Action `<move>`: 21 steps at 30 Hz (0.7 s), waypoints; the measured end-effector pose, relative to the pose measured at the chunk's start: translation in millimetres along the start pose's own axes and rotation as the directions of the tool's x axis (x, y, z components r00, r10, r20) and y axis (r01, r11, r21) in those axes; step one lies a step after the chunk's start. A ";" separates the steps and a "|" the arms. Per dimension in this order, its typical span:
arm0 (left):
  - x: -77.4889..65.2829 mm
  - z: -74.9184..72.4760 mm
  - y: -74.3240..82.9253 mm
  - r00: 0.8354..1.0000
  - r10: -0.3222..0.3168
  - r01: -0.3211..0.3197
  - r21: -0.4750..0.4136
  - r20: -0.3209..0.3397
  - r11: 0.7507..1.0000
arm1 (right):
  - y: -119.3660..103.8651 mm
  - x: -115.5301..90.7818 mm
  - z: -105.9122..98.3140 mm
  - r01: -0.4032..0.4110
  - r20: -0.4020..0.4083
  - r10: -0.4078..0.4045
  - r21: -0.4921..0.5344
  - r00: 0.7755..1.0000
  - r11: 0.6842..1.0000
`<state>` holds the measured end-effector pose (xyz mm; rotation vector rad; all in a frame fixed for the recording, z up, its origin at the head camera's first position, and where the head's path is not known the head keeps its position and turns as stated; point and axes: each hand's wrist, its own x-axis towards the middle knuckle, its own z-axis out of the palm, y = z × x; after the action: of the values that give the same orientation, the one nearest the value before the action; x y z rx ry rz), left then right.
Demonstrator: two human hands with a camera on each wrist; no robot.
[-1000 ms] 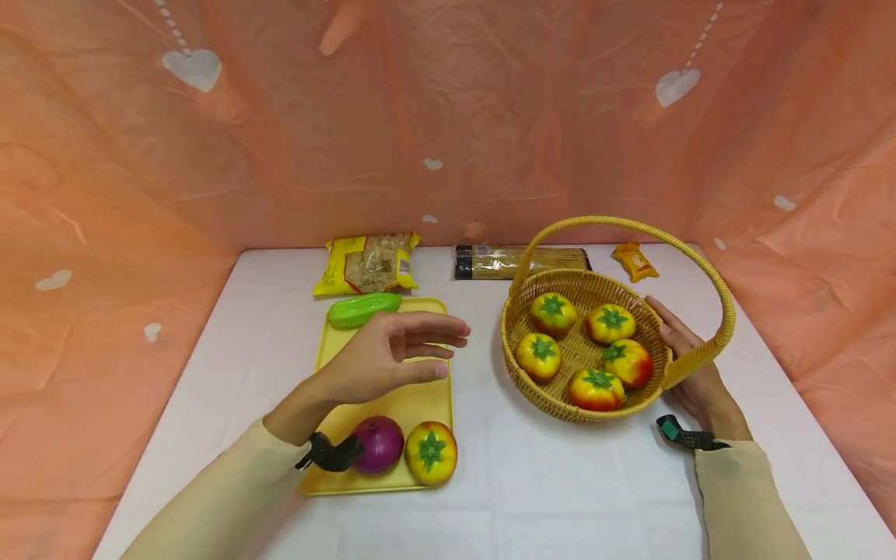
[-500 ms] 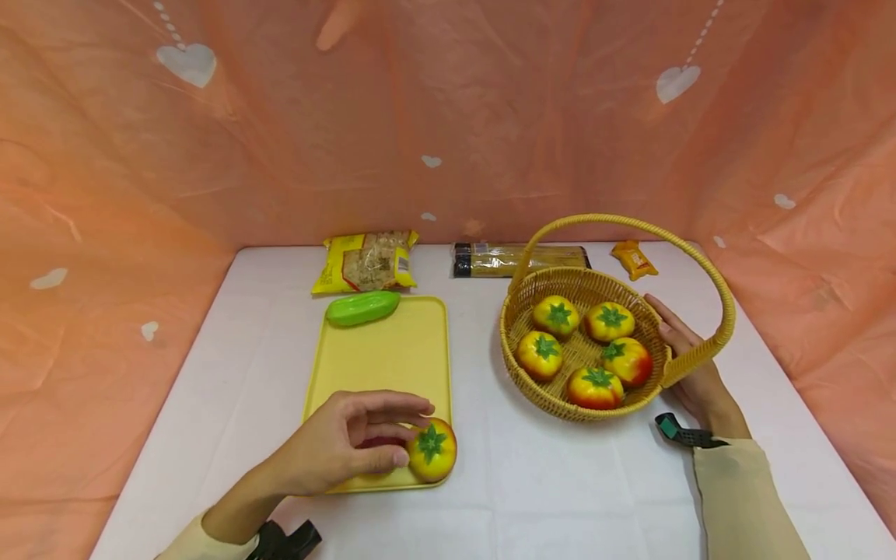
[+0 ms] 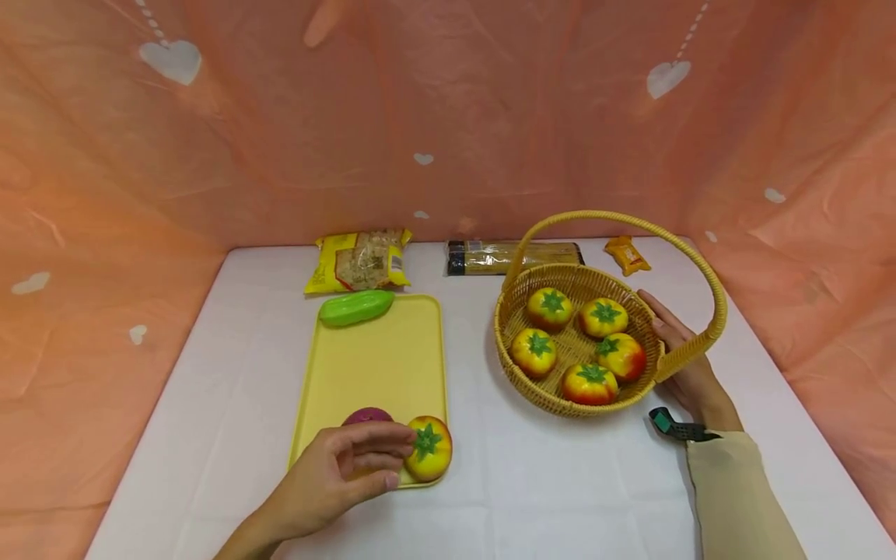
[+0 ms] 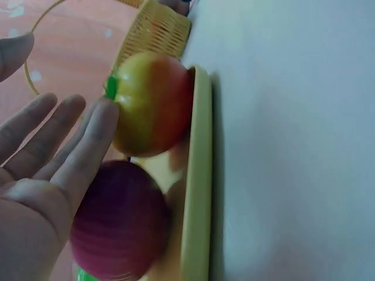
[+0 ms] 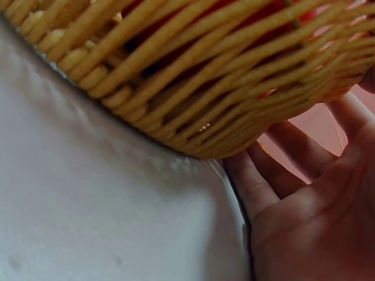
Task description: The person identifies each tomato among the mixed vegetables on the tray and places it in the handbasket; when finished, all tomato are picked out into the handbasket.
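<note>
My left hand [image 3: 343, 478] hovers over the near end of the yellow tray [image 3: 374, 365], fingers extended and thumb apart. Its fingertips are beside a red-and-yellow tomato [image 3: 429, 449] with a green star-shaped top; the left wrist view cannot settle whether they touch it. Partly behind this hand is a purple onion [image 4: 120, 219]. On the right, my right hand [image 3: 689, 377] rests against the outer wall of a wicker basket [image 3: 546, 400], fingers fairly straight along it [image 5: 281, 152]. Inside the basket lie several similar tomatoes [image 3: 590, 384].
A green elongated vegetable [image 3: 357, 308] lies at the tray's far end. Behind it sits a yellow food bag [image 3: 360, 263]. A pack of dry noodles [image 3: 490, 258] and a small orange packet [image 3: 626, 255] lie along the back. The basket's tall handle [image 3: 714, 288] arches above its rim.
My left hand has moved down and toward me, from above the middle of the tray to beside the tomato and onion. The right hand stays at the basket, and the view has shifted slightly.
</note>
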<state>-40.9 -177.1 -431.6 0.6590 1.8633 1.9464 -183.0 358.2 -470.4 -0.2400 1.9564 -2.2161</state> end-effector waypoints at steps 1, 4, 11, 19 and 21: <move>0.4 -0.4 -2.2 1.000 0.018 -0.017 0.045 -0.024 0.999 | -0.1 0.2 0.1 -0.001 -0.002 0.001 0.002 1.000 1.000; 2.7 -2.4 -8.0 0.994 0.074 -0.060 0.164 -0.080 0.985 | -0.4 0.9 0.6 -0.006 -0.005 0.006 0.015 1.000 1.000; 11.5 -4.7 -19.6 0.978 0.137 -0.086 0.290 -0.160 0.953 | -1.1 1.8 1.8 0.005 -0.004 -0.005 0.033 1.000 0.999; 19.0 4.3 -27.5 0.975 0.142 -0.057 0.427 -0.171 0.902 | -1.7 0.3 0.9 0.015 -0.004 -0.015 0.022 1.000 1.000; 19.5 6.4 -28.5 0.979 0.121 -0.038 0.433 -0.166 0.901 | -1.9 -0.4 0.7 0.014 -0.004 -0.014 0.021 1.000 1.000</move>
<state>-54.9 -159.1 -458.2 0.7022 2.4569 1.7029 -182.5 357.9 -468.4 -0.2468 1.9385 -2.2463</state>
